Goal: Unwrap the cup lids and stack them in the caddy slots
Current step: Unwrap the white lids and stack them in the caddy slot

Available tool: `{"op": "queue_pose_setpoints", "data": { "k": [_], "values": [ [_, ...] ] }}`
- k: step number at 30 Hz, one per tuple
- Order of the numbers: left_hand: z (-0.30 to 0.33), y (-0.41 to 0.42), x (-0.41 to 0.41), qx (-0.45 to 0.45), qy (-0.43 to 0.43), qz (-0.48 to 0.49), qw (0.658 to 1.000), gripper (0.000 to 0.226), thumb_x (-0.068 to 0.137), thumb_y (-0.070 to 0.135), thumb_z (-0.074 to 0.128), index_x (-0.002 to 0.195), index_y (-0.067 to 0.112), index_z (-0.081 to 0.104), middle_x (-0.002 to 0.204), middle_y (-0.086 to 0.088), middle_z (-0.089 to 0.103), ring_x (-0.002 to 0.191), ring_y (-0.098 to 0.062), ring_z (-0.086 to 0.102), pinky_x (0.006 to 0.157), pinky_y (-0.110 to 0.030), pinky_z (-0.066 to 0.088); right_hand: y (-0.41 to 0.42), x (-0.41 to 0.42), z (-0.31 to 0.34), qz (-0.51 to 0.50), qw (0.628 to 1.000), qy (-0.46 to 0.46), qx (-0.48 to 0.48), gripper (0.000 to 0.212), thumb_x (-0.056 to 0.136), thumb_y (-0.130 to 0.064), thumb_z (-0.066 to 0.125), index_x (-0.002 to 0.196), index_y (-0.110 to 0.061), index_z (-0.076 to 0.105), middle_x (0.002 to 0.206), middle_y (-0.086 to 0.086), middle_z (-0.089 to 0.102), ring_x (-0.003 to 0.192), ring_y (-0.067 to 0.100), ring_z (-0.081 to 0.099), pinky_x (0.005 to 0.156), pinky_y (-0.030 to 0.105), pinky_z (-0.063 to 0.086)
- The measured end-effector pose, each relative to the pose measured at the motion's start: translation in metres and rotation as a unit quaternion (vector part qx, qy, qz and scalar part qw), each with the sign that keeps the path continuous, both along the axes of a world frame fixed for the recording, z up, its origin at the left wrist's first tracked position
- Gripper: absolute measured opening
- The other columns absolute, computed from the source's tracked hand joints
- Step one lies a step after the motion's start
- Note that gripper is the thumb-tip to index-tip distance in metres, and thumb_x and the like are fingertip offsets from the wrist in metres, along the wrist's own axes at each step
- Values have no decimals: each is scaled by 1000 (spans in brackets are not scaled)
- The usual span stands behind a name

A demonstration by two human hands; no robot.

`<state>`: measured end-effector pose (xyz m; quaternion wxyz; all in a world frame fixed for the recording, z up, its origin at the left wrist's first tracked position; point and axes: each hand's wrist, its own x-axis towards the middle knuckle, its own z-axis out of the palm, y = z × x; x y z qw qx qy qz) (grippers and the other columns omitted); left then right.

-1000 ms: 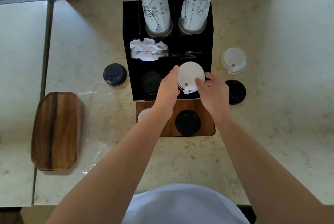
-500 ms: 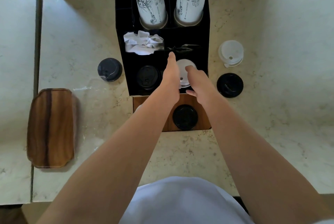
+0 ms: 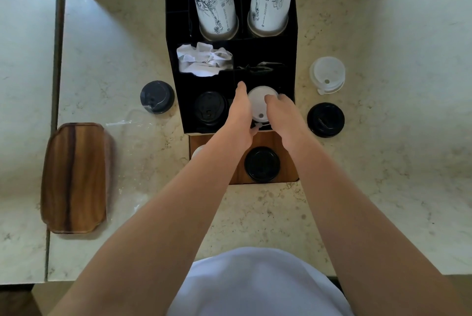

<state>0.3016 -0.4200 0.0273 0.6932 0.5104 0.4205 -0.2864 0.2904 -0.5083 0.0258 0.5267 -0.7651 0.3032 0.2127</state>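
Now both hands are down at the front right slot of the black caddy [image 3: 176,65], the left hand [image 3: 240,109] lying straight-fingered along one side of the white lid [image 3: 260,103] and the right hand [image 3: 281,109] resting its fingertips on the lid's far side, neither one wrapped round it. The white lid sits at the mouth of that slot, seemingly not quite settled, and the risk looks plain: an uneven press could tip it so it jams crooked against the slot wall. A black lid [image 3: 210,109] lies in the neighbouring slot. Outside wait more: a black lid in clear wrap [image 3: 157,97] to the left, a translucent lid stack [image 3: 327,74] and a bare black lid [image 3: 325,119] to the right, another black one [image 3: 262,164] on the small wooden board [image 3: 287,162]; a swinging forearm could knock that one off. As for writing, the two paper cup stacks [image 3: 214,1] at the back carry line drawings and small print, too small to read.
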Motion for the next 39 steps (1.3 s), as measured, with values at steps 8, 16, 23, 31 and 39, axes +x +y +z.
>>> {"op": "queue_pose_setpoints", "data": {
  "k": [8,16,23,31,39],
  "values": [
    [10,-3,3,19,-5,-4,1000,59,93,69,44,123,21,63,116,-5,69,110,-24,65,104,-44,50,-15,10,8,10,999,15,46,45,101,-23,40,136,4,47,132,23,53,101,24,45,105,50,45],
    [13,-5,11,54,-3,-53,997,46,95,69,42,107,26,54,105,-4,68,108,-24,65,105,-44,50,-14,13,2,124,990,63,-30,41,104,-11,30,134,7,50,76,-9,34,64,2,33,56,16,34],
    [23,-10,20,84,11,-129,988,63,101,61,36,140,12,48,124,-12,63,101,-24,61,90,-38,50,-4,14,-2,153,981,55,-104,38,100,-14,37,127,7,54,78,-1,45,64,9,41,52,22,31],
    [30,-23,24,131,21,-182,974,65,105,54,31,151,8,36,146,-15,51,132,-28,49,106,-33,37,-6,12,3,234,959,64,-147,35,101,-16,39,119,5,59,122,25,61,115,40,58,75,34,39],
    [20,-6,8,82,15,-134,987,68,100,60,37,148,13,44,139,-13,58,125,-30,56,113,-44,40,9,-26,-12,276,926,-26,-257,67,98,-20,51,153,3,20,163,21,14,148,35,21,120,39,25]
  ]
}}
